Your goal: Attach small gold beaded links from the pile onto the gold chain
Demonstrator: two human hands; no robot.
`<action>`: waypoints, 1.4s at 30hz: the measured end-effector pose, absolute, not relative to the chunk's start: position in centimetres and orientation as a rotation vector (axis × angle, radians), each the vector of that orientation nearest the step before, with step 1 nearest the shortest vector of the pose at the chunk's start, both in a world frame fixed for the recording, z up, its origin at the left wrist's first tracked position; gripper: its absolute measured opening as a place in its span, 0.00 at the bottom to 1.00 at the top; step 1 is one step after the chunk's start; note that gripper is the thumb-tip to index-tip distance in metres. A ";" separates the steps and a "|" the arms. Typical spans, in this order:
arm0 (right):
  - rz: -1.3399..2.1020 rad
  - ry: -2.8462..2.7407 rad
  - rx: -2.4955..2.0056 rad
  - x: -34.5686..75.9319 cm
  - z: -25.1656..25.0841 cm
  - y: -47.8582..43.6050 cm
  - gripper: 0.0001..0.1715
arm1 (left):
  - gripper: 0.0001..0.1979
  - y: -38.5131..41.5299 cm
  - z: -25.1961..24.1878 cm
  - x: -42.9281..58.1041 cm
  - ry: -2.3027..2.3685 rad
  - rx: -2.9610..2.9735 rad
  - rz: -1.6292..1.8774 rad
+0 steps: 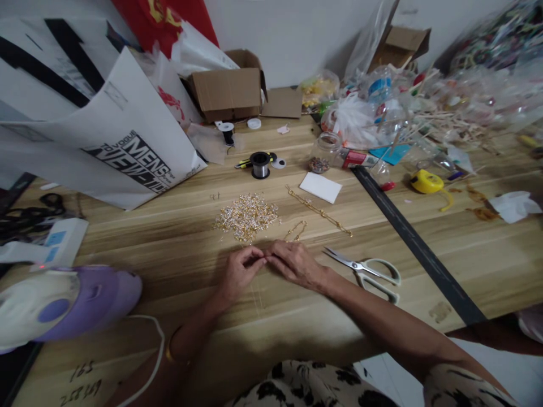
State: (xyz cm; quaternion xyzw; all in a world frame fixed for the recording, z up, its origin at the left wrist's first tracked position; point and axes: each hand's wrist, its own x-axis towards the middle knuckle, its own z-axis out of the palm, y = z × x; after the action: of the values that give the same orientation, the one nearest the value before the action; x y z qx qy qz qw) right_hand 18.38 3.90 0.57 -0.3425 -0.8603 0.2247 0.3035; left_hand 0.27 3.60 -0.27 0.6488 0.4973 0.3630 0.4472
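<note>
My left hand [238, 272] and my right hand [297, 262] rest on the wooden table [169, 249] with their fingertips pinched together around something tiny that I cannot make out. Just beyond them lies a heap of small gold and silver beads or findings [246, 216]. A short gold chain piece [296, 230] lies by my right hand, and a longer gold chain [319, 211] stretches to the right of the heap. White-handled scissors [368, 271] lie right of my right hand.
A spool of thin wire [260, 164], a white card [320, 187], a glass jar of beads [324, 152], a yellow tape measure [426, 181], cardboard boxes [227, 90], a printed shopping bag [123, 147] and a purple-white appliance [59, 302] surround the work spot. A dark strip [418, 246] crosses the table at right.
</note>
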 end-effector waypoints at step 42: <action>0.777 -2.047 -0.906 18.1 0.2 4.1 0.07 | 0.08 3.9 0.1 0.2 1.161 1.694 0.957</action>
State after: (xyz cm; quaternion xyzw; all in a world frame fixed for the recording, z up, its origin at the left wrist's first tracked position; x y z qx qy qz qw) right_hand 18.11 4.05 0.25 -0.3541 -0.8002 0.3037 0.3768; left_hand 0.19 3.87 0.06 0.6770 0.4642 0.3827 0.4240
